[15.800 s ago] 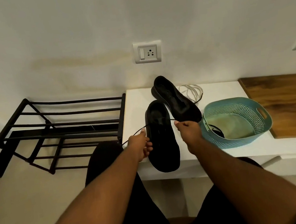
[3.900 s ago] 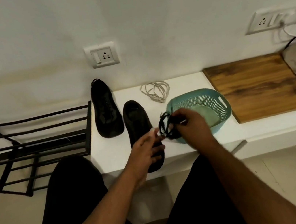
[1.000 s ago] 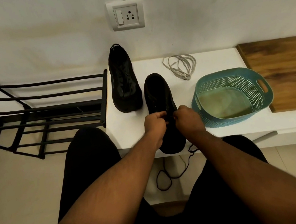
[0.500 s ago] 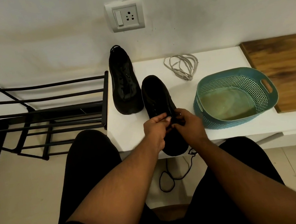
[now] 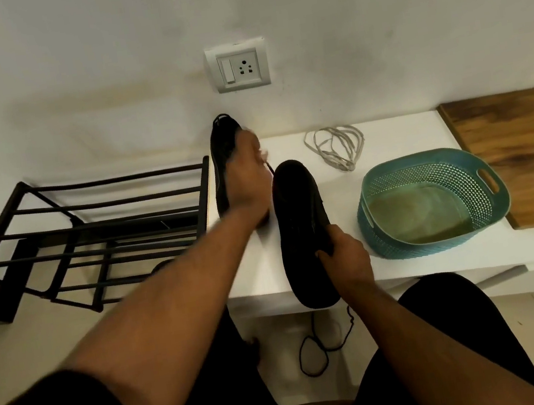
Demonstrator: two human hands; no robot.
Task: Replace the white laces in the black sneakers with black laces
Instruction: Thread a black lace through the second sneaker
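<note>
A black sneaker [image 5: 297,204] lies lengthwise on the white ledge [image 5: 259,273], its end hanging over the front edge. My right hand [image 5: 347,259] grips its right side near the opening. My left hand [image 5: 247,174], blurred, is raised up and left of the shoe and pinches a short stretch of the black lace [image 5: 314,344] that runs taut down to the shoe. The rest of that lace hangs in a loop below the ledge. The second black sneaker [image 5: 221,146] stands behind my left hand, partly hidden. The white laces [image 5: 337,146] lie bundled at the back.
A teal perforated basket [image 5: 425,157] stands just right of the near sneaker. A wooden board [image 5: 527,146] covers the ledge's right part. A black metal shoe rack [image 5: 89,225] stands on the floor to the left. A wall socket [image 5: 238,66] sits above the sneakers.
My left hand has left the shoe's middle and moved up and left, drawing the black lace out. My right hand has stayed on the near sneaker.
</note>
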